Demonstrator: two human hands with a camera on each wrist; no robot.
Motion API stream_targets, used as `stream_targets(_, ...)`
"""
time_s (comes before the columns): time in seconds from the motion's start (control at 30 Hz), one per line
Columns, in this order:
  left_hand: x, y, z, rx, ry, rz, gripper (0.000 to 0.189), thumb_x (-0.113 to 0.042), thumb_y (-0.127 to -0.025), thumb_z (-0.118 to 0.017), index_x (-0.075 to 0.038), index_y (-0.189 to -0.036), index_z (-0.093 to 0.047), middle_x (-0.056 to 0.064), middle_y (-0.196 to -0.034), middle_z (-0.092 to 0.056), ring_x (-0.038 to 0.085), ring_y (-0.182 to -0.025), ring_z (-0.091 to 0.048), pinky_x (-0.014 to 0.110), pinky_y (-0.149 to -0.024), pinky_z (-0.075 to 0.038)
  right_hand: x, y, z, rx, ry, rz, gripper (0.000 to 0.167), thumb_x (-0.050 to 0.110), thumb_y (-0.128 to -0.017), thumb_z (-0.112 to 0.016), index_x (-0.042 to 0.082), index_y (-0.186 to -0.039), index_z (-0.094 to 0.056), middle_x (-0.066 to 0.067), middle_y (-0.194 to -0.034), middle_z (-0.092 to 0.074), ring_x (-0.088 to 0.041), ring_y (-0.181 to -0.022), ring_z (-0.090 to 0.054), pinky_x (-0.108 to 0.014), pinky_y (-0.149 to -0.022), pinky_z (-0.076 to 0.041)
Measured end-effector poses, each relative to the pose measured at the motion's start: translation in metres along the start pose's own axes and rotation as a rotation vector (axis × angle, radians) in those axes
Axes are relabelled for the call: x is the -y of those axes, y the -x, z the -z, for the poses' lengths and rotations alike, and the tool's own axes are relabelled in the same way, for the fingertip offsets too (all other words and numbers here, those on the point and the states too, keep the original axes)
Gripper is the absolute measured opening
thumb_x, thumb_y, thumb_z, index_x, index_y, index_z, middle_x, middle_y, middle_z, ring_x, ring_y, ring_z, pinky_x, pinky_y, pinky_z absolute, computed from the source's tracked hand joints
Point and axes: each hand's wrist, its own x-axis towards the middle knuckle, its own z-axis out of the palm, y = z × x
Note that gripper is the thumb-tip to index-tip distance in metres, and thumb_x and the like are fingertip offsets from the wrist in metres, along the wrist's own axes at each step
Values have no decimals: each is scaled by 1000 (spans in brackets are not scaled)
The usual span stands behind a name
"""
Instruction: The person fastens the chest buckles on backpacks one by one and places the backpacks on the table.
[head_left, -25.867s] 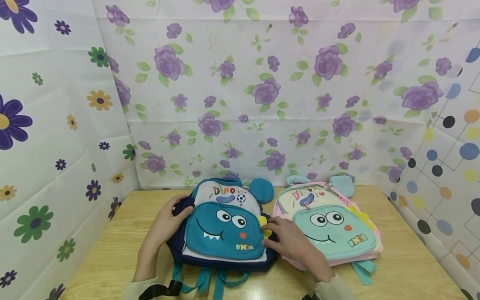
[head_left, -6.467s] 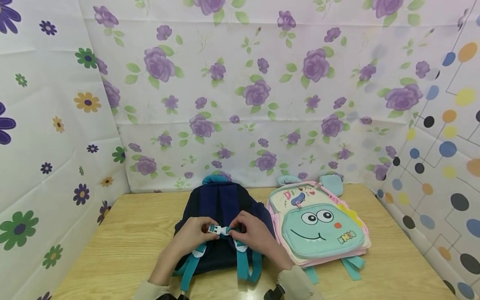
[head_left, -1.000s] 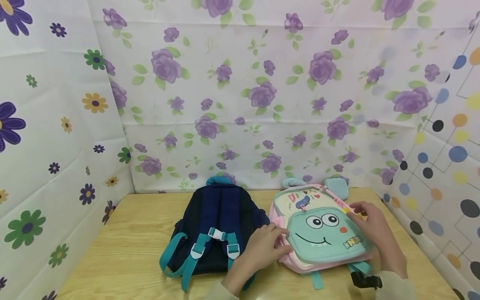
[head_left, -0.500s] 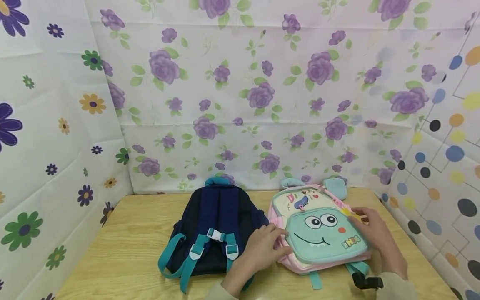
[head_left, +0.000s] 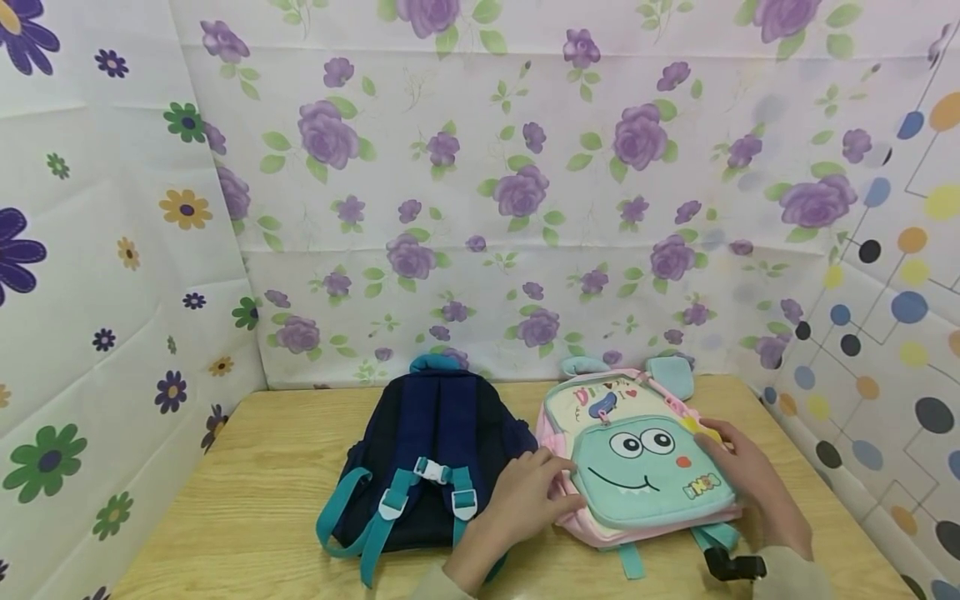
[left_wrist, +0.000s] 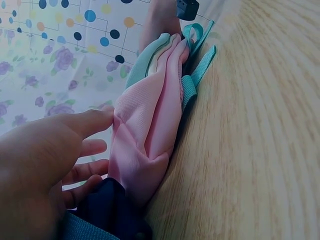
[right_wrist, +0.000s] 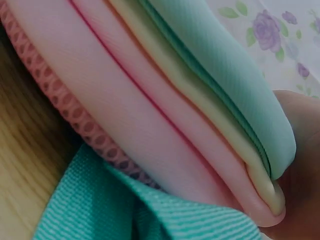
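A pink, cream and mint child's backpack (head_left: 637,496) with a smiling dinosaur face lies front side up at the right of the table. My left hand (head_left: 525,492) rests against its left side, thumb toward me. In the left wrist view, a fingertip of my left hand (left_wrist: 50,155) meets the pink side fabric. At the far side of the bag, my right hand (head_left: 746,475) lies along the right edge by the yellow spikes. The right wrist view shows the bag's layered edge (right_wrist: 165,115), which hides most of the right hand (right_wrist: 302,145).
To the left lies a navy backpack (head_left: 438,417), straps up, its white chest buckle (head_left: 431,469) fastened across teal straps. Teal straps (head_left: 632,560) stick out below the pink bag. Floral cloth (head_left: 450,208) encloses the wooden table (head_left: 247,475) at the back.
Earlier, both hands were at the dinosaur-faced navy backpack, then at its buckle after it was turned over. Now both are at the pink backpack; the right fingers have shifted slightly along its edge.
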Motion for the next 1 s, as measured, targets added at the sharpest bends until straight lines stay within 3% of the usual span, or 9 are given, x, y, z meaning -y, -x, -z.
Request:
stream_targets(0.23,0,-1,-1,19,14,27,52,-59,-87,-67,-25,-126,-68,-11,-88,-50,5,-78,-39,20,-70,-32,0,0,-3,-11,-57,7,76,63,-100,-39,13,-157,-28,-33,-158,-20,-50,-130,-36,-63,-99,-38)
stream_targets(0.33,-1,-1,-1,33,9,43,53,-59,-87,-67,-26,-128,-67,-12,-85,-47,5,-77,-38,19,-69,-31,0,0,-4,-29,-58,23,73,61,-100,-40,14,-155,-32,-32,-156,-26,-45,-122,-44,-50,-90,-46)
stream_targets(0.47,-2,-2,0,39,-2,47,53,-59,-86,-68,-28,-129,-67,-14,-84,-45,5,-76,-37,19,-69,-30,1,1,-3,-46,-47,45,70,58,-101,-41,13,-154,-35,-32,-151,-32,-37,-112,-51,-33,-79,-44)
stream_targets(0.7,-3,-1,0,35,2,36,51,-56,-86,-70,-28,-128,-67,-12,-84,-47,5,-76,-37,19,-69,-30,4,3,3,-37,-57,59,71,60,-100,-43,13,-153,-37,-31,-150,-34,-40,-117,-49,-38,-84,-45)
stream_targets(0.83,-4,-1,1,48,16,49,50,-54,-86,-71,-27,-129,-67,-11,-85,-48,5,-77,-38,20,-69,-30,4,6,9,-56,-58,98,69,58,-101,-44,11,-151,-40,-30,-147,-39,-40,-117,-50,-32,-81,-44)
stream_targets(1.0,-5,-1,2,59,12,51,49,-53,-87,-71,-28,-129,-67,-11,-84,-48,6,-78,-38,21,-70,-30,11,12,17,-114,-62,164,62,53,-101,-47,10,-147,-46,-25,-143,-47,-29,-106,-56,-26,-77,-47)
